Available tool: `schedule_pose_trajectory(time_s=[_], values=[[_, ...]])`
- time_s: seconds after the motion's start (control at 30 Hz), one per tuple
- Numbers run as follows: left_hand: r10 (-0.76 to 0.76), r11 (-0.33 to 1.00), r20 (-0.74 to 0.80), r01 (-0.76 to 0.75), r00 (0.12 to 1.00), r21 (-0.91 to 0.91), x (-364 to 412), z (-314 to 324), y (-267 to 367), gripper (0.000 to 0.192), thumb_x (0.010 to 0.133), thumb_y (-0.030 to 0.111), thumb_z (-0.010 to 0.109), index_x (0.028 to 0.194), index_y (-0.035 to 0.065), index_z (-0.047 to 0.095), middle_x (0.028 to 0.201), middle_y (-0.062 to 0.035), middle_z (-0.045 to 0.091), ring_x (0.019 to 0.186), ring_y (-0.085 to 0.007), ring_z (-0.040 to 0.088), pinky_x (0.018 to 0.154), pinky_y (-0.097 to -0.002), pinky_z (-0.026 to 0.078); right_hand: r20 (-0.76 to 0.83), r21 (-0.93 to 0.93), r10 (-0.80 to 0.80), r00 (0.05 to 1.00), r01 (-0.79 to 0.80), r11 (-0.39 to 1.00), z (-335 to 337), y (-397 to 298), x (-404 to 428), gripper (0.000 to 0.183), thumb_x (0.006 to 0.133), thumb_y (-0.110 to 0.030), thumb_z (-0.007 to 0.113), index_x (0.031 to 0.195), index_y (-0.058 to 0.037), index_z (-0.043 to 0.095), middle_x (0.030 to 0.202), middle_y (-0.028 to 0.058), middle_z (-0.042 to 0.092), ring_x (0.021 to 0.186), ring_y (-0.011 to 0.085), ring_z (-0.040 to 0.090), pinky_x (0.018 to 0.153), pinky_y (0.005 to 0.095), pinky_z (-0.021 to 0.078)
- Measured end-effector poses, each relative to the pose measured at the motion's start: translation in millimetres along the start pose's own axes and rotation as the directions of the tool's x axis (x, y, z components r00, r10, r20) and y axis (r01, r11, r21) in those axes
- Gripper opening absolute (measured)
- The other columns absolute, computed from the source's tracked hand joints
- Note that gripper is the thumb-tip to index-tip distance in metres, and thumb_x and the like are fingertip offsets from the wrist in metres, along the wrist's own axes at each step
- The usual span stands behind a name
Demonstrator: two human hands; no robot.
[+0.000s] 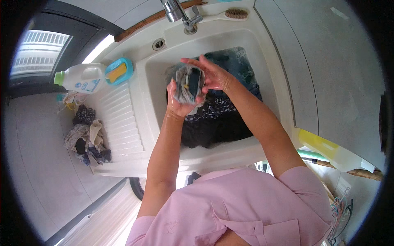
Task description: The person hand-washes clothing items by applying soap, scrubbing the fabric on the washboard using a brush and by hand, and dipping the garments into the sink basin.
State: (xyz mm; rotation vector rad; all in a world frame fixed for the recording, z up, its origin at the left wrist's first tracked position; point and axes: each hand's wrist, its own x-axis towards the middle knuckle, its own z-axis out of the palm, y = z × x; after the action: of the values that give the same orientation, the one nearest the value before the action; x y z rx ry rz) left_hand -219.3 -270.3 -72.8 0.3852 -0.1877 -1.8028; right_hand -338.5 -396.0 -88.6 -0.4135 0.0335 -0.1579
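Note:
A balled wet grey cloth (pixel 184 84) with a dark patch is cupped in my left hand (pixel 180 106), above the basin of a white laundry sink (pixel 271 70). My right hand (pixel 217 75) is at the cloth's right side, its fingers spread and partly extended past the top. Whether the right palm presses on the cloth is hard to make out. Below both hands, dark clothes (pixel 215 132) lie in sudsy water, among them a black-and-white patterned piece (pixel 215 107). Both hands look wet.
A chrome faucet (pixel 186 23) and a scrub brush (pixel 236 13) are at the back. Left stand a detergent bottle (pixel 89 77) and a blue soap dish (pixel 130 69) with yellow soap (pixel 118 73). Crumpled laundry (pixel 87 138) lies beside the ribbed washboard (pixel 120 120). A yellow-liquid bottle (pixel 326 146) is right.

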Motion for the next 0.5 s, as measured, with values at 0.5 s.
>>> schedule_pose_trajectory(time_s=[0.5], values=[[-0.033, 0.787, -0.433, 0.290, 0.901, 0.544, 21.9, 45.9, 8.0, 0.019, 0.075, 0.015, 0.066, 0.085, 0.0018, 0.057, 0.067, -0.0036, 0.051, 0.057, -0.0123, 0.045, 0.044, -0.0238, 0.032, -0.219, -0.914, -0.472, 0.854, -0.009, 0.407, 24.8, -15.9, 35.7, 0.046, 0.089, -0.045, 0.049, 0.077, -0.0014, 0.059, 0.069, 0.0053, 0.058, 0.064, 0.0143, 0.050, 0.063, 0.0318, 0.0427]])
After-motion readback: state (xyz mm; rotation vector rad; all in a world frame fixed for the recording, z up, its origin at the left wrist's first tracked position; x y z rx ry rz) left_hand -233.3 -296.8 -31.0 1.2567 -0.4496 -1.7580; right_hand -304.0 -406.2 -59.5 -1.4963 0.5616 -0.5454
